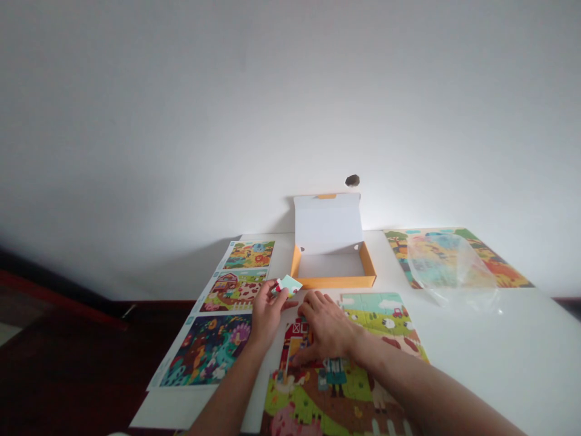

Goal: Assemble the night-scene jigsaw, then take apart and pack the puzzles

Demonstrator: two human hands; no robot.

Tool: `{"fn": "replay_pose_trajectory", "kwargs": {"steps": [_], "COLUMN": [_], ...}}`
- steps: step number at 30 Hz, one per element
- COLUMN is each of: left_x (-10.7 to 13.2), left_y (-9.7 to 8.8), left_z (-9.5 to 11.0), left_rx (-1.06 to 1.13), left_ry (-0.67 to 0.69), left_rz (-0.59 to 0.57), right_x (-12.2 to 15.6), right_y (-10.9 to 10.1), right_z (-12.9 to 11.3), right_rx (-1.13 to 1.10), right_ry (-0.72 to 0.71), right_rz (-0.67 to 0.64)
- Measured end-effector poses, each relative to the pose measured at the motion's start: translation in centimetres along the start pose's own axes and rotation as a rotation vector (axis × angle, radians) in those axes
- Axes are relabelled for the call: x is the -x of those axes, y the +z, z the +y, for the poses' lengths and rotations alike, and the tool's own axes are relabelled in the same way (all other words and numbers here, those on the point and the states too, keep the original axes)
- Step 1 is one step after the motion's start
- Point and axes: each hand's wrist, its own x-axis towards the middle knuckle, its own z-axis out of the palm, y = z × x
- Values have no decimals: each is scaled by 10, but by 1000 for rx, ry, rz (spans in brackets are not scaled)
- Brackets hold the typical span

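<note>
Between the thumb and fingers of my left hand (267, 312) are jigsaw puzzle pieces (289, 284), pale green and white with touches of red, raised above the table. My right hand (327, 327) rests, fingers bent, over the upper left part of a farm jigsaw puzzle (336, 393). Its palm and fingers cover part of the red barn, so whether a piece lies under the fingertips is hidden. Cows, sheep, a pig and a white fence show on the joined pieces. At the puzzle's upper left corner, around my right fingers, the bare white table shows.
Behind the puzzle an orange box (333, 281) stands with its white lid raised against the wall. A sheet of printed pictures (213, 348) lies at the left. At the right, a clear plastic bag (447, 266) partly covers another animal puzzle (503, 272).
</note>
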Motion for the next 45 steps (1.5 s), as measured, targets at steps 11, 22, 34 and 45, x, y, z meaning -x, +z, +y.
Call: {"fn": "replay_pose_trajectory", "kwargs": {"steps": [11, 22, 34, 45], "left_x": [1, 6, 15, 15], "left_y": [1, 1, 7, 3], "left_z": [1, 13, 19, 9], "left_rx": [-141, -254, -146, 120], "left_ry": [38, 75, -59, -241], "left_rz": [-3, -261, -473, -421], "right_x": [1, 3, 4, 2], "right_y": [2, 4, 2, -1], "right_z": [9, 16, 16, 15], "right_rx": [-276, -502, -522, -490], "right_ry": [26, 234, 371, 166], "right_rz": [-67, 264, 497, 344]}}
